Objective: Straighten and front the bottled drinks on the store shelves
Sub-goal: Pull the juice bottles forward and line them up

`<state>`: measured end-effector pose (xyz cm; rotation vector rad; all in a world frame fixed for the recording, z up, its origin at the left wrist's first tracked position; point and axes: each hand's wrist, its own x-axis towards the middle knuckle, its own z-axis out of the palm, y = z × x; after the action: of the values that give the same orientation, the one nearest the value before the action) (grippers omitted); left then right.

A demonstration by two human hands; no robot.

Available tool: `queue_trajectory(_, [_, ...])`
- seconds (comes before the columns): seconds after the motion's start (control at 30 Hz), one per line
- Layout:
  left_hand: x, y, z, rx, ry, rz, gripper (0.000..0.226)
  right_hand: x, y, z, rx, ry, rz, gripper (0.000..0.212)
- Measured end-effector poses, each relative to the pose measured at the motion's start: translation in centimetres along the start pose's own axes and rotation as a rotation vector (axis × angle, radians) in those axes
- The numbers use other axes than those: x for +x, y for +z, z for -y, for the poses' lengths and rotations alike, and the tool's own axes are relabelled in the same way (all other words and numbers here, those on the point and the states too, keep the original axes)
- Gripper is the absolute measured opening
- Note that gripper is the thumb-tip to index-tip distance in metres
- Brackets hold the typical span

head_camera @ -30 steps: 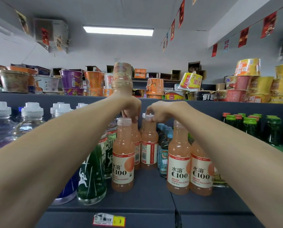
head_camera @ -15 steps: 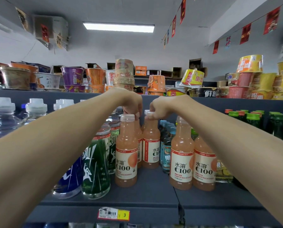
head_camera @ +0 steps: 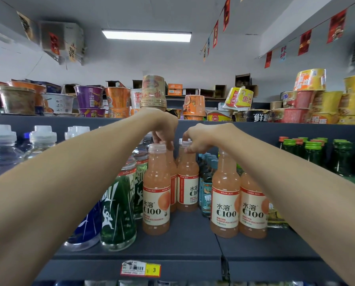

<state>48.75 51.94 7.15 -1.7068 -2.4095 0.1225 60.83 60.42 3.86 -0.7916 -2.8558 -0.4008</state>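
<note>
Several pink C100 juice bottles stand on a dark grey shelf (head_camera: 178,242). One front bottle (head_camera: 156,195) stands at the left, and two more (head_camera: 226,199) stand side by side at the right. Behind the left one, my left hand (head_camera: 164,129) pinches the cap of a rear pink bottle (head_camera: 173,172), mostly hidden. My right hand (head_camera: 201,139) pinches the cap of another rear pink bottle (head_camera: 188,182), whose label faces partly sideways. Both arms reach in from the lower corners.
Green and blue patterned bottles (head_camera: 118,211) stand left of the juice, with large clear water bottles (head_camera: 1,149) further left. Small teal bottles (head_camera: 206,182) sit behind, and green glass bottles (head_camera: 314,153) at right. Instant noodle cups (head_camera: 118,100) fill the shelf above. A yellow price tag (head_camera: 140,269) is on the shelf edge.
The view has tilted so the shelf sits higher in frame. Both hands stay on the rear bottle caps; the right rear bottle's label has turned slightly more toward the front.
</note>
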Motion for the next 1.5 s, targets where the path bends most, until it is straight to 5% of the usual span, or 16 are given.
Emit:
queue_trajectory(1.07, [-1.3,-0.4,0.3,-0.179,0.067,0.077,0.026,-1.1,-1.2,-0.5,0.128,-0.037,0.050,0.042])
queue_trajectory(1.3, [-2.0,0.0,0.2,-0.161,0.085,0.064,0.034,-2.2,-0.9,-0.4,0.084,0.001,0.038,0.050])
queue_trajectory(1.5, [-4.7,-1.4,0.2,0.013,0.121,-0.030,0.056,-4.8,-1.4,-0.4,-0.051,-0.004,-0.005,0.079])
